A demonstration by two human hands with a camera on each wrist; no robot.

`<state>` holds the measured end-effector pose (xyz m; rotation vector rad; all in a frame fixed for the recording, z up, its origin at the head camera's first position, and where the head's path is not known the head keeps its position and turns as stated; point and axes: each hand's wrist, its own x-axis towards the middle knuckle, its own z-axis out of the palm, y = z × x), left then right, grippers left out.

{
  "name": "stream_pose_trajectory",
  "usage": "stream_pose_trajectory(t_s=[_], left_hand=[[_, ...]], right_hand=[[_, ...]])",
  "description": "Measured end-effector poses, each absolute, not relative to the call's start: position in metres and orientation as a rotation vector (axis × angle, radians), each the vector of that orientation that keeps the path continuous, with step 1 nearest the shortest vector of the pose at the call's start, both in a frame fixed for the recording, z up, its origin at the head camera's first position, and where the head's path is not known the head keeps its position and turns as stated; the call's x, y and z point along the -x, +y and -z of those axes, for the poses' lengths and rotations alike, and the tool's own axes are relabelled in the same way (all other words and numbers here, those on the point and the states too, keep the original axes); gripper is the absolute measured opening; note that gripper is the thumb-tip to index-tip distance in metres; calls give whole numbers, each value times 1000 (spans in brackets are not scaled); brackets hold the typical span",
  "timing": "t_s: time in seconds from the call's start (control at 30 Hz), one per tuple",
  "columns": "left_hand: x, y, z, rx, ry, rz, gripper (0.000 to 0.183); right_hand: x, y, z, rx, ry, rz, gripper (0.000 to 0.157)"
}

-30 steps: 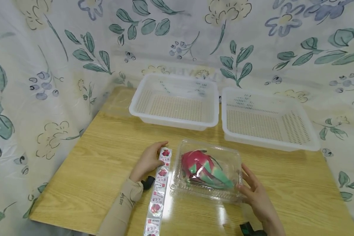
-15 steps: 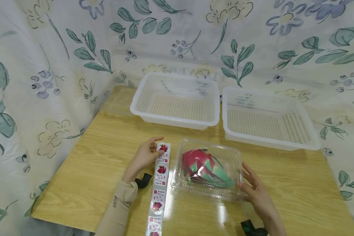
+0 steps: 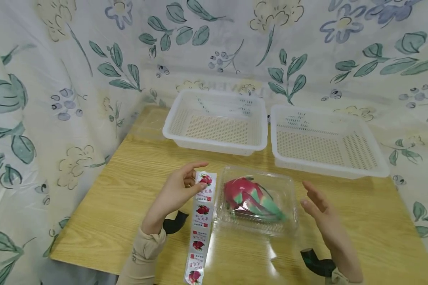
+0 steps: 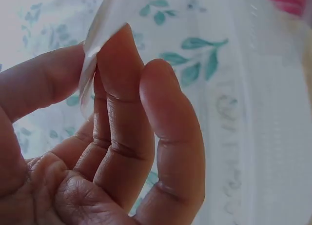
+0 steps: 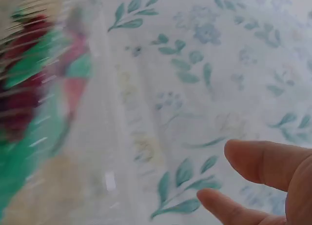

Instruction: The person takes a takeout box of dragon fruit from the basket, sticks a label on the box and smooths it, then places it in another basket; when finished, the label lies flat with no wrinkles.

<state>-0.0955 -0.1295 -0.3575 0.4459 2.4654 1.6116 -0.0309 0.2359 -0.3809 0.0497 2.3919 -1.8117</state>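
My left hand [image 3: 176, 190] pinches the top end of a strip of stickers [image 3: 202, 209] between thumb and fingers. The strip is silvery, printed with red dragon fruit pictures and characters, and hangs toward the table's front. In the left wrist view the edge of the sticker strip [image 4: 90, 64] shows between thumb and fingertips. Right of it a clear plastic clamshell box [image 3: 232, 225] lies closed on the table, holding a red and green dragon fruit [image 3: 249, 198]. My right hand [image 3: 322, 221] is apart from the box's right side, fingers loosely bent around nothing.
Two white perforated baskets stand at the back of the wooden table [image 3: 128, 221]: the left basket [image 3: 214, 146] and the right basket [image 3: 328, 170]. A clear plastic sheet or lid [image 3: 149, 120] lies at the back left corner. Floral cloth [image 3: 92, 79] hangs behind and beside the table.
My right hand has let go of the box's right side and moved off to the right. The left hand has raised the strip's top end, still pinching it.
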Motion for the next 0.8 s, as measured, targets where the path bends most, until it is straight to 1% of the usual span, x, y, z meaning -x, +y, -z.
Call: stream_pose_trajectory(t_s=[0.1,0.2,0.33,0.43,0.63,0.8], left_hand=[[92,-118,349,-519,2462,-1616,52],[91,-106,343,-576,2452,-1628,51],[92,-90,341,-649,2428,-1660,50],[94,-79,341,-665,2399,-1691,49],[92,-69,340,-656,2355,-1737,48],[90,-64,337,-653,2340,-1735,49]], right_hand=[[32,222,359,-14,2491,1850,53],[33,196,346,155,2525,2006,42],[36,159,343,516,2388,2226,29],[41,139,345,606,2337,2271,26],[47,125,345,484,2385,2310,24],[49,120,346,296,2473,2263,25]])
